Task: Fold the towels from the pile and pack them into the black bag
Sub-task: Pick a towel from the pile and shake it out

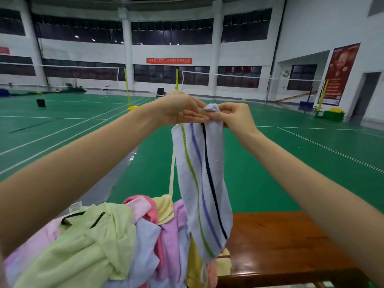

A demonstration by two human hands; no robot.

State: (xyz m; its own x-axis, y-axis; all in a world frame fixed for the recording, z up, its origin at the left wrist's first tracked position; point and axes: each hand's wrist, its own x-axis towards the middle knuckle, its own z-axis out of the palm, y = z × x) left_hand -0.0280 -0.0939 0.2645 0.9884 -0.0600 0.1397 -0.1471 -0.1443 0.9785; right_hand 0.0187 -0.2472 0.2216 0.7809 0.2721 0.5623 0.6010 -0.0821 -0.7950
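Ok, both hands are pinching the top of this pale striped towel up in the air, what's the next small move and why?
Probably slide the left hand and right hand apart along the top edge. The pale lavender towel with green, blue and navy stripes hangs bunched and narrow above the heap of pastel towels, so it needs spreading before folding.

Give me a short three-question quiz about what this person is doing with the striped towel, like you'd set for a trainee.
1. True or false: the striped towel lies flat on the wooden table.
2. Where do the left hand and right hand grip the towel? A) its bottom edge B) its top end C) its middle
3. What lies to the left of the hanging towel?

Key:
1. False; it hangs in the air from both hands.
2. B; both pinch the bunched top end, close together.
3. The pile of towels, in green, pink, yellow and pale blue.
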